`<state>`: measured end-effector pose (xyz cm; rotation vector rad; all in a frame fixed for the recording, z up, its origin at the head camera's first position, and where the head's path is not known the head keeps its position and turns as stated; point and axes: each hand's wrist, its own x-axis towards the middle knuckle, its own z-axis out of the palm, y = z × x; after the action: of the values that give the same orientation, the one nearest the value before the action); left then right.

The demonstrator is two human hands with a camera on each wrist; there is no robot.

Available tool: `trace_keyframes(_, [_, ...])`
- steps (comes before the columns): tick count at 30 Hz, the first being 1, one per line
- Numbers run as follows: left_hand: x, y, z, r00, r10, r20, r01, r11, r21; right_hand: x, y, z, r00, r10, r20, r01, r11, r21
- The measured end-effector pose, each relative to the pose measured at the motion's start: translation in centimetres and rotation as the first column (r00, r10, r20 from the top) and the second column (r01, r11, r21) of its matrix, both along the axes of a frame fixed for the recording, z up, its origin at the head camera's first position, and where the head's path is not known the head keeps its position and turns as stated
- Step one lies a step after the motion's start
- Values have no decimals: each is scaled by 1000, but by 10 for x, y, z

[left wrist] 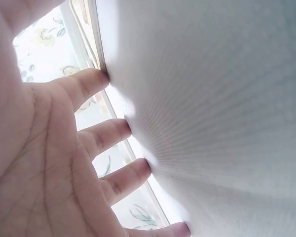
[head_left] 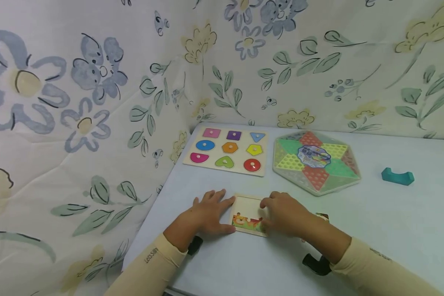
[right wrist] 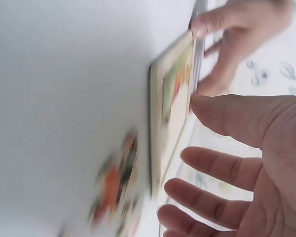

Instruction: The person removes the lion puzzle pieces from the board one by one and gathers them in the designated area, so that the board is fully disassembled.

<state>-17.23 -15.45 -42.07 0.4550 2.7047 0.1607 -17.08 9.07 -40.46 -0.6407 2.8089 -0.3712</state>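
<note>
A small square wooden puzzle board (head_left: pixel 246 205) lies on the white table, with joined pieces showing an orange animal (head_left: pixel 240 221) on green along its near side. My left hand (head_left: pixel 211 213) rests at its left edge, fingers spread, with the index finger and thumb touching the frame. Over the right edge is my right hand (head_left: pixel 286 213), its fingers bent slightly and apart. Nothing shows between those fingers in the right wrist view. Loose puzzle pieces (right wrist: pixel 113 185) lie beside the board, blurred there and mostly hidden under my right forearm in the head view.
Behind the puzzle stands a shape board (head_left: pixel 238 147) with colourful knobbed shapes. Beside it lies an octagonal box (head_left: pixel 296 177) with a star pattern. A teal curved block (head_left: pixel 397 176) is farther right. Floral cloth (head_left: pixel 266 94) hangs along the back and left sides.
</note>
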Motion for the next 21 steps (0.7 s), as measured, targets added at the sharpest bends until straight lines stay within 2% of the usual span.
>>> trace_keyframes(4, [-1,-1,0,1000,-1,-2,1,1000,-4,-4,-31,-3,998,17,54,-17,1000,-13])
trace_keyframes(9, [-1,-1,1,1000,-8,-4,8,1000,6,-5,-54,-5,997,34,76,-31,999,-42])
trace_keyframes(21, [0,-1,3,1000,-5,-2,5,1000,-1,0,-64,-10,999,31,28,-29,997,-74])
